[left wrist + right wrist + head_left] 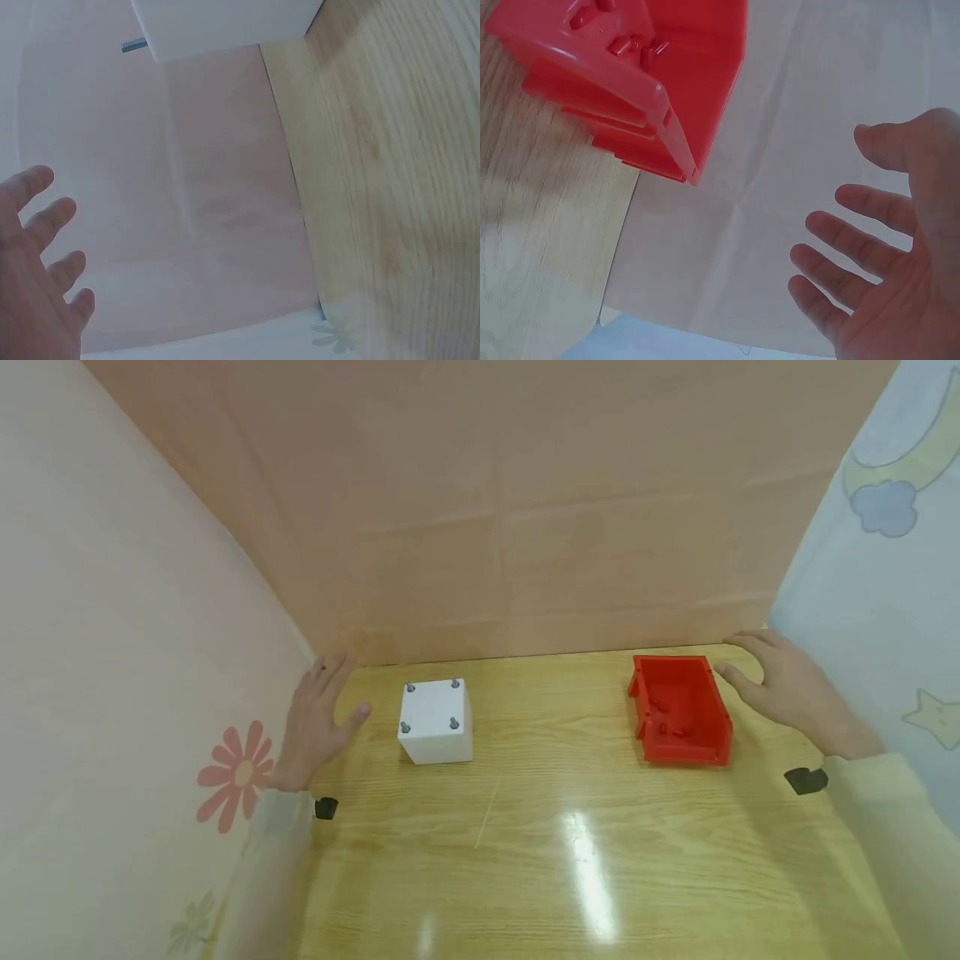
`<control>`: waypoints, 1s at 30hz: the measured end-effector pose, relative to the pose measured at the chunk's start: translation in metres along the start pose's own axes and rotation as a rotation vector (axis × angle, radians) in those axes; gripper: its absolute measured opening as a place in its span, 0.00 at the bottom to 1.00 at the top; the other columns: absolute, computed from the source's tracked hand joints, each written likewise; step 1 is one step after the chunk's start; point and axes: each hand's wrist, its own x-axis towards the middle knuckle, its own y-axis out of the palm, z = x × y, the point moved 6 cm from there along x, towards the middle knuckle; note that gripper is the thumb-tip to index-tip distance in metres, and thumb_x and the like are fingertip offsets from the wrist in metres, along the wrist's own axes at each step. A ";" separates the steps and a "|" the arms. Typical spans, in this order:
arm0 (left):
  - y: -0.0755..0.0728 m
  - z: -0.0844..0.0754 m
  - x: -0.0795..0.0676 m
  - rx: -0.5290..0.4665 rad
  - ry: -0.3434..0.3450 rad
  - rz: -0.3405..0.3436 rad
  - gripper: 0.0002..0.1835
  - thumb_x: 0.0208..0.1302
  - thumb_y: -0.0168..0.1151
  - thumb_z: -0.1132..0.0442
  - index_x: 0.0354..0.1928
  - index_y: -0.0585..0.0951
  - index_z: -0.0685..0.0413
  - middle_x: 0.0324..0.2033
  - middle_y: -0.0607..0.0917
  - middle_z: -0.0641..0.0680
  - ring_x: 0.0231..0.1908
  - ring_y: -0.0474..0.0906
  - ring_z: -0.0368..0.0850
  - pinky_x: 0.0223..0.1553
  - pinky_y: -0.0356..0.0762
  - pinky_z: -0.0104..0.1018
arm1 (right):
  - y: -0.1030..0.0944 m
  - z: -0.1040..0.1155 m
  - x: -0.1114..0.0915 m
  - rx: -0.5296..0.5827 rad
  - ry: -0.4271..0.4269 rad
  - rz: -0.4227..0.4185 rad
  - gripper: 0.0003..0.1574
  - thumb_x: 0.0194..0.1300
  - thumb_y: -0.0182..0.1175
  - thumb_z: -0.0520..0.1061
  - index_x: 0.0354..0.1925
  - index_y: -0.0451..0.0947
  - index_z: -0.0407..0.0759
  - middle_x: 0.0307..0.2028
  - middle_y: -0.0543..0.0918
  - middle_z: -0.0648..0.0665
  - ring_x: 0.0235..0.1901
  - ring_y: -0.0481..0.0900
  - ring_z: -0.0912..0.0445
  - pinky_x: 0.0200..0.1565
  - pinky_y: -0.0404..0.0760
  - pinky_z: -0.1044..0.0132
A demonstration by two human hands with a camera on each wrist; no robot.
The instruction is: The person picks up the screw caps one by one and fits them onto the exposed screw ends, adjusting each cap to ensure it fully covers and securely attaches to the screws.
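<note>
Red bits [678, 732] sit in the bin [684, 754]; our left hand [313, 724] and right hand [789, 688] are spread. We're probably starting; next needs a gentle pinch.

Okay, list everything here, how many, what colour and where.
boxy block: one, white, table's left
metal screws: four, grey, block's top corners
open plastic bin: one, red, table's right
small elongated pieces: several, red, inside bin
wooden table: one, yellowish, underneath
creased backdrop: one, pinkish-brown, behind table
flowered sheet: one, whitish, left
moon-and-star sheet: one, pale blue, right
small objects: two, black, at wrists
sleeves: two, cream, forearms
left hand: one, bare, near block
right hand: one, bare, near bin
</note>
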 end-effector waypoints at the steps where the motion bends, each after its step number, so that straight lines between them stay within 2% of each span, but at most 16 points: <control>1: 0.001 -0.001 -0.001 -0.007 0.009 -0.005 0.48 0.75 0.44 0.23 0.85 0.60 0.46 0.82 0.63 0.61 0.82 0.49 0.74 0.80 0.47 0.76 | 0.001 0.001 0.000 0.003 0.001 0.001 0.33 0.78 0.63 0.49 0.70 0.72 0.30 0.69 0.72 0.23 0.68 0.67 0.25 0.65 0.68 0.23; 4: 0.003 -0.005 -0.003 -0.032 0.031 -0.017 0.49 0.75 0.43 0.23 0.84 0.62 0.48 0.81 0.65 0.62 0.81 0.51 0.75 0.80 0.47 0.75 | 0.003 0.002 -0.001 0.013 0.001 -0.001 0.31 0.78 0.63 0.49 0.69 0.74 0.30 0.68 0.74 0.24 0.67 0.68 0.25 0.64 0.68 0.24; 9: 0.006 -0.009 -0.006 -0.053 0.080 -0.051 0.50 0.75 0.42 0.22 0.82 0.66 0.54 0.79 0.68 0.63 0.78 0.57 0.77 0.76 0.54 0.79 | 0.009 0.005 -0.003 0.022 -0.047 -0.036 0.27 0.75 0.66 0.44 0.63 0.77 0.28 0.64 0.77 0.23 0.65 0.71 0.25 0.63 0.70 0.24; 16: 0.013 -0.012 -0.010 -0.123 0.098 -0.094 0.50 0.76 0.44 0.24 0.78 0.71 0.60 0.76 0.72 0.64 0.76 0.64 0.74 0.75 0.58 0.76 | 0.015 0.009 0.000 0.005 -0.087 -0.053 0.26 0.72 0.67 0.42 0.61 0.78 0.27 0.62 0.79 0.23 0.62 0.73 0.27 0.61 0.72 0.27; 20: 0.018 -0.015 -0.013 -0.176 0.106 -0.094 0.48 0.77 0.47 0.26 0.76 0.72 0.63 0.74 0.74 0.66 0.74 0.67 0.72 0.74 0.62 0.75 | 0.016 0.012 -0.001 0.007 -0.092 -0.034 0.26 0.71 0.68 0.41 0.61 0.78 0.26 0.60 0.81 0.23 0.59 0.76 0.27 0.58 0.75 0.28; 25: 0.023 -0.016 -0.017 -0.198 0.093 -0.074 0.43 0.77 0.54 0.32 0.77 0.71 0.60 0.75 0.74 0.64 0.76 0.65 0.72 0.74 0.62 0.75 | 0.022 0.012 -0.003 0.018 -0.054 0.024 0.28 0.73 0.67 0.42 0.63 0.77 0.26 0.60 0.80 0.24 0.59 0.76 0.28 0.58 0.77 0.28; 30: 0.027 -0.018 -0.019 -0.233 0.079 -0.045 0.41 0.77 0.58 0.37 0.79 0.70 0.58 0.77 0.72 0.63 0.77 0.62 0.73 0.75 0.59 0.76 | 0.028 0.018 -0.004 0.013 -0.078 0.024 0.26 0.72 0.68 0.40 0.62 0.78 0.26 0.57 0.82 0.25 0.56 0.79 0.29 0.56 0.79 0.29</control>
